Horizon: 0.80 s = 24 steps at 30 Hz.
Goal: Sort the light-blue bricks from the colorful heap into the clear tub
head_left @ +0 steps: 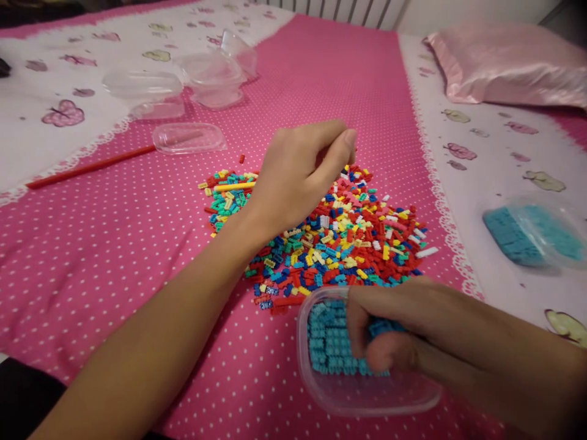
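Observation:
A heap of small multicoloured building bricks (348, 244) is spread on the pink bedspread. Over its far part is my left hand (298, 177), fingers curled downward and thumb close against them. Its fingertips are hidden, so any brick in them cannot be seen. In front of the heap stands a clear plastic tub (316, 397) with light-blue bricks (337, 339) packed in rows. My right hand (403, 324) reaches into this tub from the right, thumb and fingers bent together among the bricks. Darker blue shows between its fingers, but what they grip is unclear.
Another clear tub of blue bricks (518, 235) lies at the right. Several clear containers (213, 76) are at the back left, near a clear lid (188, 137) and a red stick (92, 166). A yellow stick (233, 186) touches the heap; a pink pillow (509, 64) lies back right.

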Each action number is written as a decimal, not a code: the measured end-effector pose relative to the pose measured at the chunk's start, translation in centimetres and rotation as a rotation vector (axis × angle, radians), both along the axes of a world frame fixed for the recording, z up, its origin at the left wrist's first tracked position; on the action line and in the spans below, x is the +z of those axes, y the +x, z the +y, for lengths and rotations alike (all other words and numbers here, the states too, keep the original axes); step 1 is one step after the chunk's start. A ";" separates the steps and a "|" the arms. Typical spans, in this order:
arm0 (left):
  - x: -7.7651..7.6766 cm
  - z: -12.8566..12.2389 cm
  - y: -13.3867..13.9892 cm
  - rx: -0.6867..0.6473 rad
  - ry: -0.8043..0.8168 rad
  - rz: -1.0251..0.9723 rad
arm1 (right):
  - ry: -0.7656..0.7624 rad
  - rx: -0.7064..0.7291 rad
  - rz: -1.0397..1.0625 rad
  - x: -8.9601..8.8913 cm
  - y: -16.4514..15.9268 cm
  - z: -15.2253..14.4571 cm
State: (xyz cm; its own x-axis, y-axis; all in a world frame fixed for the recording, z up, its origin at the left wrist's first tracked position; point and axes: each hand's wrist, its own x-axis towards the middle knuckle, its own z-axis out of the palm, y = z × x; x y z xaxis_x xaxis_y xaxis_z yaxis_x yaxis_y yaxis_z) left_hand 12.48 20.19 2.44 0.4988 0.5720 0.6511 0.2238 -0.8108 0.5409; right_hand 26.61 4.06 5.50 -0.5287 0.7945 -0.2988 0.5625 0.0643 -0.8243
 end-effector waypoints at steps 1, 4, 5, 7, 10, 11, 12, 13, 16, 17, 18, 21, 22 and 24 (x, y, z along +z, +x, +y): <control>0.0 0.0 0.0 0.001 0.001 0.004 | 0.000 -0.006 0.013 0.1 -0.1 0.1; 0.0 -0.1 0.0 -0.003 0.002 0.020 | 0.012 -0.010 0.077 0.1 -0.4 0.3; 0.0 -0.1 0.1 -0.006 0.002 0.025 | 0.017 -0.018 0.102 0.1 -0.4 0.3; 0.0 -0.2 0.1 -0.009 0.003 0.035 | 0.002 -0.042 0.165 0.0 -0.3 0.3; 0.2 -0.2 0.0 0.004 0.004 0.041 | -0.053 -0.068 0.288 -0.1 0.2 0.1; 0.2 -0.3 0.0 0.013 0.000 0.039 | -0.062 -0.081 0.328 -0.1 0.4 0.0; 0.3 -0.3 0.0 0.024 -0.006 0.037 | -0.062 -0.105 0.358 0.0 0.6 0.0; 0.4 -0.3 0.0 0.035 -0.012 0.036 | -0.054 -0.131 0.376 0.0 0.8 0.1; 0.5 -0.3 0.0 0.052 -0.023 0.048 | -0.006 -0.195 0.368 0.1 1.1 0.3; 0.5 -0.4 0.1 0.051 -0.022 0.057 | 0.013 -0.201 0.350 0.1 1.1 0.4; 0.5 -0.4 0.1 0.049 -0.022 0.065 | 0.025 -0.203 0.326 0.1 1.1 0.5; 0.5 -0.5 0.2 0.046 -0.025 0.084 | 0.010 -0.165 0.260 0.2 1.0 0.5; 0.5 -0.5 0.3 0.050 -0.028 0.089 | -0.004 -0.145 0.247 0.3 0.9 0.4; 0.5 -0.6 0.3 0.057 -0.031 0.096 | -0.017 -0.108 0.246 0.3 0.9 0.4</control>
